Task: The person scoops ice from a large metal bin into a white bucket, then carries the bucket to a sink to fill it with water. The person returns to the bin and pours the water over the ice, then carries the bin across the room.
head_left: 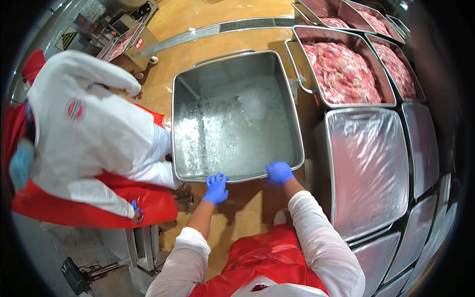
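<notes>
A large square steel bin (292, 106) stands in front of me, its bare metal inside wet and streaked with whitish patches. My left hand (216, 188), in a blue glove, is closed on the near rim, left of its middle. Near the right corner of that same edge, my right hand (279, 173), also blue-gloved, is curled into a fist around the rim. Whether a handle bar runs under my fingers is hidden. On the bin's far side, a metal handle (225, 56) sticks out.
Close on the left stands a person (94, 119) in white coat and red apron. Right of the bin are a meat-filled bin (387, 101) and several plastic-covered bins (368, 168). A floor drain (222, 28) crosses the yellow floor (183, 15) beyond; a meat cart (133, 52) stands far left.
</notes>
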{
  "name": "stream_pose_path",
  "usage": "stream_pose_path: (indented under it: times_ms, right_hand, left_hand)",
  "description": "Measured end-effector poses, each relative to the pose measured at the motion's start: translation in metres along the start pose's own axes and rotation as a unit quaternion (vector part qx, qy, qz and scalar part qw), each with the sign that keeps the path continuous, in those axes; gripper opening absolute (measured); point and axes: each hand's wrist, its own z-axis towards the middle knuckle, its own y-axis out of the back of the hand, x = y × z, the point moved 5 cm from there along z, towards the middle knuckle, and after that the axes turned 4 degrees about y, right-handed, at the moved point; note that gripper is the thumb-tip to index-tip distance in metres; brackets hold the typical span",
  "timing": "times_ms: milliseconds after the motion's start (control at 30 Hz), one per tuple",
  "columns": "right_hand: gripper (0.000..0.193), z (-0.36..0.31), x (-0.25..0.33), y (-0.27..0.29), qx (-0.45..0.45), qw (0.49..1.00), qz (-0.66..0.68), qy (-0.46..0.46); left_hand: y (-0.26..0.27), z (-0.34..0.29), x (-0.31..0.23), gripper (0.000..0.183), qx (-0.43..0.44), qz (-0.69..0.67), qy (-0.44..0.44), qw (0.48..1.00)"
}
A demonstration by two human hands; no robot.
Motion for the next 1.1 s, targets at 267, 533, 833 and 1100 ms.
stream_pose_path:
  times_ms: [267, 533, 833, 1100]
  right_hand:
    - [0.040, 0.195, -0.092, 0.147, 0.014, 0.999, -0.028, 0.024]
    - [0.030, 0.420, -0.180, 0.275, 0.146, 0.980, -0.097, -0.093]
    - [0.025, 0.681, -0.267, 0.401, 0.073, 0.963, -0.172, -0.196]
    - [0.021, 0.927, -0.378, 0.527, 0.006, 0.970, -0.166, -0.177]
  left_hand:
    - [0.129, 0.202, 0.028, 0.064, -0.014, -0.044, 0.021, 0.999]
    - [0.256, 0.428, 0.088, 0.070, 0.023, -0.107, -0.018, 0.994]
    - [0.376, 0.642, 0.258, 0.075, 0.031, 0.021, 0.089, 0.995]
    - [0.491, 0.885, 0.313, 0.081, 0.081, -0.011, 0.088, 0.993]
